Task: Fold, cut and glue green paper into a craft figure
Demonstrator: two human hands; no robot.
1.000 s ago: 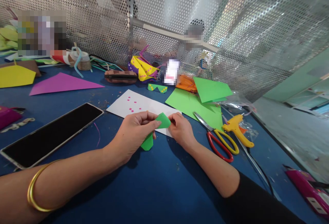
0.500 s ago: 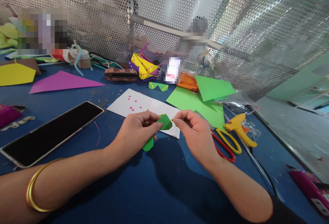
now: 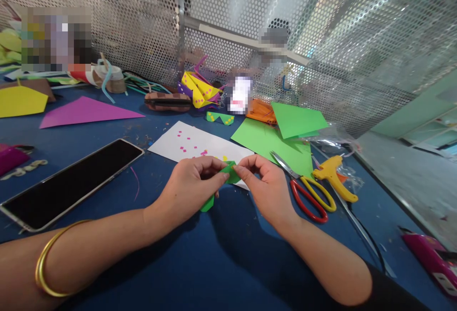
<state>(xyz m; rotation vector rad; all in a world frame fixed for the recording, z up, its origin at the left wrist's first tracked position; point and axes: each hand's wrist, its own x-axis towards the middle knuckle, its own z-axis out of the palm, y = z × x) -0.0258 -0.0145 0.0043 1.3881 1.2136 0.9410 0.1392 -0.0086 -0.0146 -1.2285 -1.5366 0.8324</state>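
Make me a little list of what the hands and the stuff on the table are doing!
Left hand: pinches the folded green paper piece
Right hand: pinches the same piece at its upper end
Near the hands: white sheet with pink dots, on the blue table
Right side: scissors, yellow glue gun, green sheets
Left side: dark phone, purple triangle

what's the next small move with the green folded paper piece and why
Probably press the fingers of the right hand down on the tip of the small green folded paper piece: the left hand already pinches its other side, both hold it just above the blue table, and the right fingers sit right at its edge.
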